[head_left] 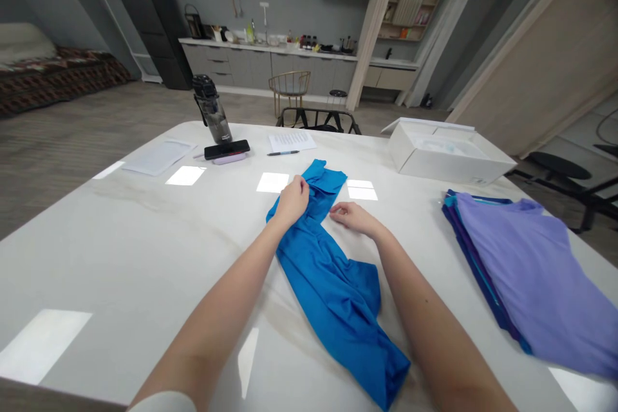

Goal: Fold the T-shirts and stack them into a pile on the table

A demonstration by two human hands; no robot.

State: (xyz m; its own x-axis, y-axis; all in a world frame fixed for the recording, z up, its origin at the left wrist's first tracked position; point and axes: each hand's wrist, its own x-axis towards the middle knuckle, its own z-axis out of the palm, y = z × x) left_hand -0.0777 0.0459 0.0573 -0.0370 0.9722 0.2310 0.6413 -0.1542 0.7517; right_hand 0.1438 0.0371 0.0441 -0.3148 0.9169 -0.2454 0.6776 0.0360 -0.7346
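Kitchen cabinets run along the far wall, and a white surface fills the foreground, carrying a water bottle, a phone, a pen and a white box. A stack of folded purple shirts lies toward the right side. A blue shirt lies twisted lengthwise between the forearms, its far end bunched up. Its thin, soft fabric looks light and limp, with no stiffness to hold a shape, so it would be best taken by a fold or an edge, pinched between the fingers. The left hand is closed over the gathered upper part, gripping it. The right hand is released, its fingers loosely curled on the surface just beside the shirt, holding nothing.
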